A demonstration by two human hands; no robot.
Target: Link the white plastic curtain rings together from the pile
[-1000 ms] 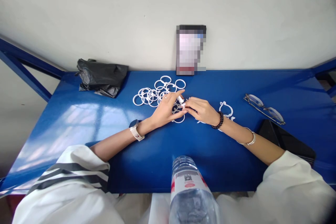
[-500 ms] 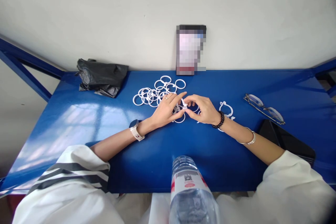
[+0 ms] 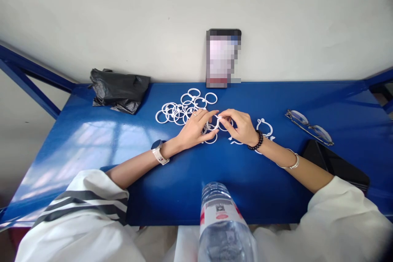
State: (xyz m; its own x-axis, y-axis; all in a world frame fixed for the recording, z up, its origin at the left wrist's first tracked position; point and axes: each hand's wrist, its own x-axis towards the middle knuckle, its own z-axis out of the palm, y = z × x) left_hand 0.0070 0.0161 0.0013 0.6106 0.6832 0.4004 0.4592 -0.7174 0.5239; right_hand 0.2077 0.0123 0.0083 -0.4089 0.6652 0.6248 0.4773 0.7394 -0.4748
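Between my two hands, just above the blue table (image 3: 172, 188), is a white plastic curtain ring (image 3: 217, 123). My left hand (image 3: 196, 129) steadies it between thumb and fingers. The thumb and forefinger of my right hand (image 3: 241, 126) pinch the ring's upper end; the exact grip is partly hidden. Beneath and beside my left hand lies a pile of closed white rings (image 3: 179, 110), several overlapping. Under my right hand and wrist lie several more rings, among them an opened ring (image 3: 265, 127) with a small eyelet.
A phone (image 3: 222, 59) leans against the wall at the back. The black plastic bag (image 3: 119, 90) sits at the back left. Eyeglasses (image 3: 310, 127) and a black flat case (image 3: 334, 166) lie on the right. A water bottle (image 3: 225, 225) stands close in front of me.
My right fingertips have shifted slightly up along the ring, and the ring shows more upright between my hands. My left hand has hardly moved.
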